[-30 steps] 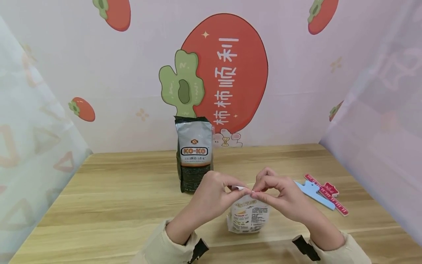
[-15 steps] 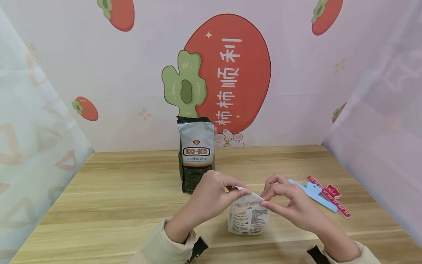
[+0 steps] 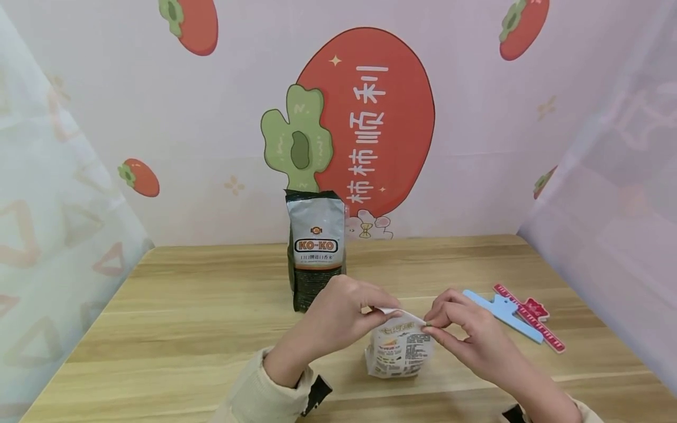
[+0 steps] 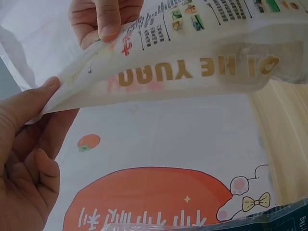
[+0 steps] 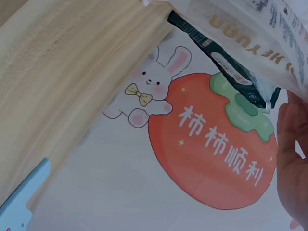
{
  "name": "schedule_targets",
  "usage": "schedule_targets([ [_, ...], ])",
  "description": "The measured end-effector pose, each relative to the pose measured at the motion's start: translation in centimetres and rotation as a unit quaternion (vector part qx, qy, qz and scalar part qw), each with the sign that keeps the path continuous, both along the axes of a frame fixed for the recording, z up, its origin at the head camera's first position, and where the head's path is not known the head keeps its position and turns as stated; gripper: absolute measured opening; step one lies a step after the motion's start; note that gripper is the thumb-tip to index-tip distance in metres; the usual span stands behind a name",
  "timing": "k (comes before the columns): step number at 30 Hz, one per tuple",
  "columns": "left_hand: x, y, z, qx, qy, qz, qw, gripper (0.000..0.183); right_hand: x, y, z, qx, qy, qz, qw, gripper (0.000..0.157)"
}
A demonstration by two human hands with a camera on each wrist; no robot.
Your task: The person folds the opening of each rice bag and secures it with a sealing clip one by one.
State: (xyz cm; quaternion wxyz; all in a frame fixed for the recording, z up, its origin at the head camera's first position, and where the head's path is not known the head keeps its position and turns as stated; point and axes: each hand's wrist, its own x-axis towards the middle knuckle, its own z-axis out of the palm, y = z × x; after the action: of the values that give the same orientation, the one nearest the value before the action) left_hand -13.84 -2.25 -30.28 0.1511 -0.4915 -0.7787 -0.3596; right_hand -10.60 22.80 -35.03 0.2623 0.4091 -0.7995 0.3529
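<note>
A small white printed packet [image 3: 400, 352] stands on the table in front of me. My left hand [image 3: 338, 317] pinches the left part of its top edge between thumb and fingers. At the right end of that edge, my right hand [image 3: 472, 329] pinches the corner, so the edge runs stretched between both hands. In the left wrist view, the packet [image 4: 192, 43] spreads across the top with gold lettering upside down, gripped at its left by thumb and fingers. The right wrist view catches the packet [image 5: 250, 43] at the upper right.
Behind the left hand stands a taller silver and black KO-KO rice bag [image 3: 317, 258]. A light blue clip [image 3: 502, 315] and a red clip [image 3: 534, 317] lie crossed to the right on the wooden table [image 3: 185, 317]. A printed cloth backdrop [image 3: 211, 117] encloses the table.
My right hand has slid rightward along the packet's top edge, from near the left fingers to the right corner. The left hand keeps its pinch and has barely moved.
</note>
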Motion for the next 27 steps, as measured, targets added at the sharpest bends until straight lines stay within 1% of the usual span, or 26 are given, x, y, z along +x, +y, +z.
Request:
schedule_targets([
  [2,-0.2,0.0,-0.2,0.002,0.016,-0.013,0.9998,0.007,0.0,0.0,0.0,-0.001,0.006,0.001,1.000,0.018],
  [4,-0.3,0.0,-0.2,0.003,0.034,-0.025,0.9991,0.008,0.1,0.0,0.1,-0.004,0.010,0.005,1.000,0.019],
  [6,-0.4,-0.1,-0.2,0.001,0.046,-0.038,0.9982,0.010,0.2,0.0,0.1,-0.005,-0.001,0.011,1.000,0.016],
  [9,-0.6,-0.1,-0.2,-0.004,0.056,-0.055,0.9969,0.012,0.2,0.3,0.2,-0.010,-0.029,0.034,0.999,0.010],
  [10,-0.6,-0.1,-0.2,-0.005,0.057,-0.060,0.9965,0.013,0.2,0.5,0.1,-0.014,-0.035,0.047,0.998,0.012],
  [13,-0.7,-0.1,-0.1,-0.006,0.061,-0.070,0.9956,0.014,-0.1,0.8,-0.3,-0.025,-0.046,0.077,0.996,0.024],
  [16,-0.8,-0.1,-0.2,-0.007,0.072,-0.075,0.9946,0.014,-0.4,1.0,-0.7,-0.034,-0.041,0.093,0.994,0.027],
  [20,-0.9,-0.1,-0.2,-0.008,0.081,-0.077,0.9938,0.016,-0.5,1.0,-1.0,-0.035,-0.039,0.089,0.995,0.029],
  [24,-0.9,-0.2,-0.2,-0.007,0.074,-0.081,0.9940,0.016,-0.3,1.0,-0.9,-0.017,-0.038,0.066,0.997,0.034],
  [27,-1.0,-0.1,-0.2,-0.005,0.070,-0.083,0.9940,0.016,-0.1,1.0,-0.5,0.002,-0.038,0.043,0.998,0.039],
])
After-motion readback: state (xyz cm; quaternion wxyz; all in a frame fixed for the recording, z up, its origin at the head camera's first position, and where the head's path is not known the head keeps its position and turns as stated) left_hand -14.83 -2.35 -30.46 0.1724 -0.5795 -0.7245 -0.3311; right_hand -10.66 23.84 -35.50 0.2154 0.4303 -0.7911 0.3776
